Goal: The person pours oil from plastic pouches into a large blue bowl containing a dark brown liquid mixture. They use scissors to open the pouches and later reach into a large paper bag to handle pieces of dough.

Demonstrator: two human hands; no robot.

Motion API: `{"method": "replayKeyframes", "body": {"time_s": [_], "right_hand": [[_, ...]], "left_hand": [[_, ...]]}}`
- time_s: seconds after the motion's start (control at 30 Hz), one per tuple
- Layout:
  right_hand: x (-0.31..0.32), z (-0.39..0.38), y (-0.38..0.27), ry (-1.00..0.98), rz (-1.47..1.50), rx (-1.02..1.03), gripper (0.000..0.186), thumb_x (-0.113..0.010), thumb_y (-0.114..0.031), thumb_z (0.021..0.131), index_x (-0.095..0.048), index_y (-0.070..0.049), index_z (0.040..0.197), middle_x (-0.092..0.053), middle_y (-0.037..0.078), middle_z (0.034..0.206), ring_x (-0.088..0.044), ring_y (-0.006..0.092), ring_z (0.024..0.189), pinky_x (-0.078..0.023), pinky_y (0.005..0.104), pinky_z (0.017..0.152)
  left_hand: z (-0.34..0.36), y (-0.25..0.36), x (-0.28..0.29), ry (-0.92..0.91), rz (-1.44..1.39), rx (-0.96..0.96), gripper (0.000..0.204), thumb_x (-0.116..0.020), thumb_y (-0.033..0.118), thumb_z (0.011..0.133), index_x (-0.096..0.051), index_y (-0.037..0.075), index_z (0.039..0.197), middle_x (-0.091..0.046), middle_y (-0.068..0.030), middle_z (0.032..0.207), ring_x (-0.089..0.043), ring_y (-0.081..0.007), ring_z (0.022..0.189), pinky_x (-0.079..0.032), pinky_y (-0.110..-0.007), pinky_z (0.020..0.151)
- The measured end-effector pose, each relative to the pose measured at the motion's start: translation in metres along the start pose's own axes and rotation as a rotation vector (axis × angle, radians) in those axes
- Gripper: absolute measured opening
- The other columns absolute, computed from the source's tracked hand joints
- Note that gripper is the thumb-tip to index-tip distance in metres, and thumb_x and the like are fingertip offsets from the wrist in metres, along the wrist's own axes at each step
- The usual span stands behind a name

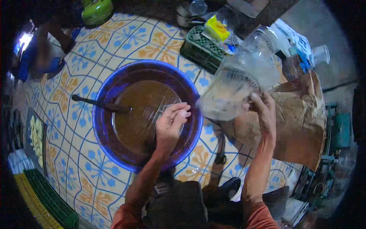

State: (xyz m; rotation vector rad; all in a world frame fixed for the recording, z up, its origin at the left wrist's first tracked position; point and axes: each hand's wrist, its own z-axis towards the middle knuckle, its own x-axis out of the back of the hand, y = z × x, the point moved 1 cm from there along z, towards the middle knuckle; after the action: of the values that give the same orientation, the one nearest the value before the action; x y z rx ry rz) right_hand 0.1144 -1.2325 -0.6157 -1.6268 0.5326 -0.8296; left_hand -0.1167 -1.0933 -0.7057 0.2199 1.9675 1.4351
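Note:
A large blue basin stands on the tiled floor with brown liquid in it. A dark-handled utensil leans over its left rim, its other end down in the liquid. My left hand is above the basin's right side, thumb and fingers pinched together; anything between them is too small to make out. Clear, shiny plastic seems to show beside that hand. To the right of the basin, my right hand grips a clear printed plastic bag by its edge. The bag hangs spread out toward the basin.
Brown paper lies at right. A dark green crate holds a yellow packet. A green round object is at the far left. Pale pieces fill a dark tray at left, near a green-yellow crate. Another person sits far left.

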Motion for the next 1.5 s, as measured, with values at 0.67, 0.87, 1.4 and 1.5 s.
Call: {"method": "replayKeyframes", "body": {"time_s": [0.67, 0.87, 1.4, 1.5], "right_hand": [[0.067, 0.224, 0.040, 0.517, 0.300, 0.406, 0.022, -0.053, -0.018, 0.095, -0.053, 0.003, 0.104, -0.063, 0.013, 0.083, -0.066, 0.0187, 0.068, -0.054, 0.0261, 0.058], [0.073, 0.248, 0.048, 0.550, 0.355, 0.447, 0.027, -0.050, -0.011, 0.094, -0.049, 0.006, 0.115, -0.060, 0.013, 0.078, -0.065, 0.0204, 0.062, -0.050, 0.0268, 0.049], [0.040, 0.236, 0.080, 0.615, 0.197, 0.131, 0.067, -0.064, -0.017, 0.086, -0.028, 0.007, 0.138, -0.062, 0.019, 0.097, -0.064, 0.0206, 0.064, -0.049, 0.0287, 0.044], [0.043, 0.237, 0.085, 0.670, 0.198, 0.136, 0.069, -0.066, -0.019, 0.086, -0.027, 0.006, 0.138, -0.060, 0.020, 0.101, -0.062, 0.0185, 0.060, -0.048, 0.0276, 0.041]], "left_hand": [[-0.016, -0.025, 0.038, 0.067, 0.220, 0.119, 0.020, -0.056, 0.016, 0.096, -0.058, -0.002, 0.105, -0.066, -0.0125, 0.102, -0.064, -0.0162, 0.086, -0.052, -0.029, 0.077], [-0.007, -0.036, 0.034, 0.092, 0.136, 0.204, 0.021, -0.058, 0.015, 0.094, -0.060, -0.002, 0.106, -0.066, -0.0133, 0.101, -0.065, -0.0168, 0.086, -0.053, -0.029, 0.076], [-0.006, -0.031, 0.032, 0.100, 0.197, 0.209, 0.021, -0.058, 0.016, 0.094, -0.060, -0.001, 0.106, -0.067, -0.0121, 0.098, -0.065, -0.0145, 0.082, -0.053, -0.028, 0.076], [-0.008, -0.030, 0.029, 0.095, 0.184, 0.212, 0.020, -0.057, 0.015, 0.094, -0.060, -0.001, 0.106, -0.067, -0.0120, 0.099, -0.065, -0.0142, 0.082, -0.053, -0.027, 0.075]]}}
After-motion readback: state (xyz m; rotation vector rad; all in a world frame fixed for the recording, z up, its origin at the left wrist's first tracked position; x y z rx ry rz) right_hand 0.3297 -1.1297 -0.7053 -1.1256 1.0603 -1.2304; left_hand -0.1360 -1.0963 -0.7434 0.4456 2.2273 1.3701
